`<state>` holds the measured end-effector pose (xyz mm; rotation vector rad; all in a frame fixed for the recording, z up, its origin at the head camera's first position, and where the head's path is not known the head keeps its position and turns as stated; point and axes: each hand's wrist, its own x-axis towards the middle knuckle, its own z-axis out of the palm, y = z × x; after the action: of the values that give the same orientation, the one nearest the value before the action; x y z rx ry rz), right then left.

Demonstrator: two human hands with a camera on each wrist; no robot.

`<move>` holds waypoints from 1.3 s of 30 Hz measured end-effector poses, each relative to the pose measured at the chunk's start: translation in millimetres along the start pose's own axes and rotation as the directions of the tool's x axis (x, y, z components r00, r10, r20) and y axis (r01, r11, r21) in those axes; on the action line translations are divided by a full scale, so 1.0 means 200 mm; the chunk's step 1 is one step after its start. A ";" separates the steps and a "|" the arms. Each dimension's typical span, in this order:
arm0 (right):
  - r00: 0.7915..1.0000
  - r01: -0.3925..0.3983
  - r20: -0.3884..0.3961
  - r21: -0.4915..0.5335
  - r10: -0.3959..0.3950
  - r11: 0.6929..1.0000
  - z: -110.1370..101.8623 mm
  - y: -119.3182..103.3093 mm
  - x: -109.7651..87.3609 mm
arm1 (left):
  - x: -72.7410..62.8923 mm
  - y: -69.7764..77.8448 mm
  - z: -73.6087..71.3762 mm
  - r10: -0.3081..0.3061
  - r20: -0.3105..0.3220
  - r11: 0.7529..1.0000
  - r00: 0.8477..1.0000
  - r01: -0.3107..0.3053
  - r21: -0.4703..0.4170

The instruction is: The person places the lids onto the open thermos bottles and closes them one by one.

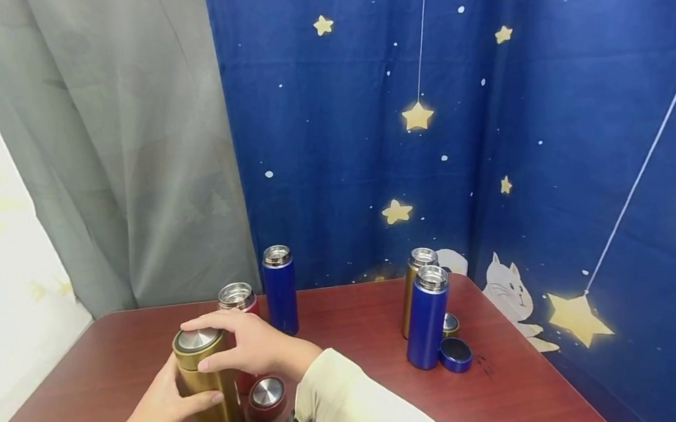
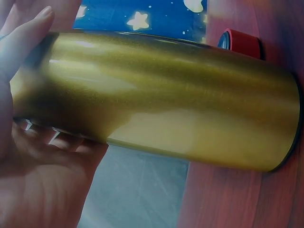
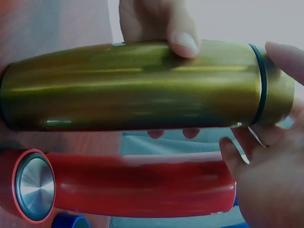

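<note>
A gold thermos flask [image 1: 218, 413] stands upright at the table's front left, its lid [image 1: 199, 341] on top with a silver disc. My left hand [image 1: 160, 408] grips the upper body, thumb across the front. From the right, my right hand [image 1: 253, 341] holds the lid between thumb and fingers. Right behind is a red flask [image 3: 147, 185] without its lid, steel mouth showing, largely hidden by the right hand in the head view. The red lid [image 1: 266, 393] lies beside the gold flask, silver disc up.
An uncapped blue flask [image 1: 281, 291] stands at the back. On the right, another blue flask [image 1: 427, 325] partly hides an uncapped gold flask [image 1: 409, 289]; a blue lid [image 1: 456, 354] and a gold lid [image 1: 450, 323] lie beside them. Curtains hang behind the table [image 1: 363, 344].
</note>
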<state>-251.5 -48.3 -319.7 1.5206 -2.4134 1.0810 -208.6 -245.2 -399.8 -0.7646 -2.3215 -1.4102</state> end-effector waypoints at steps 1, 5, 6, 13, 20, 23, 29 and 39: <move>1.000 -0.003 0.008 0.032 0.003 0.999 0.00 0.00 0.00 | 0.00 0.00 0.00 0.003 0.004 1.000 1.000 -0.003 -0.013; 1.000 0.007 -0.011 -0.016 -0.008 1.000 -0.01 0.01 -0.01 | 0.00 -0.01 0.01 0.013 0.003 0.999 1.000 -0.012 -0.040; 0.999 0.025 -0.020 -0.067 -0.026 0.997 -0.01 0.01 -0.01 | 0.00 -0.01 0.01 0.015 -0.002 0.999 1.000 -0.015 -0.039; 0.986 0.042 -0.131 -0.395 -0.102 0.918 0.02 0.01 -0.02 | 0.00 -0.02 0.02 0.025 -0.016 1.000 1.000 -0.025 -0.011; 0.958 -0.095 -0.275 -0.561 -0.077 0.822 0.07 -0.03 -0.01 | 0.01 -0.02 0.01 0.001 -0.015 1.000 1.000 -0.001 0.005; 0.943 -0.124 -0.318 -0.611 -0.099 0.782 0.09 -0.04 -0.01 | 0.01 -0.02 0.01 -0.009 -0.014 1.000 1.000 0.009 0.030; 0.936 -0.151 -0.336 -0.655 -0.107 0.740 0.10 -0.05 -0.01 | 0.00 -0.01 0.00 0.006 -0.005 0.999 1.000 -0.006 0.043; 0.981 0.003 -0.181 -0.379 -0.077 0.925 0.08 -0.01 -0.03 | 0.00 -0.01 0.00 0.012 -0.011 1.000 1.000 -0.012 0.013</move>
<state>-242.2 -54.5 -332.2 1.2684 -2.2774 0.6655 -210.1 -246.6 -401.9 -0.7640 -2.3114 -1.3902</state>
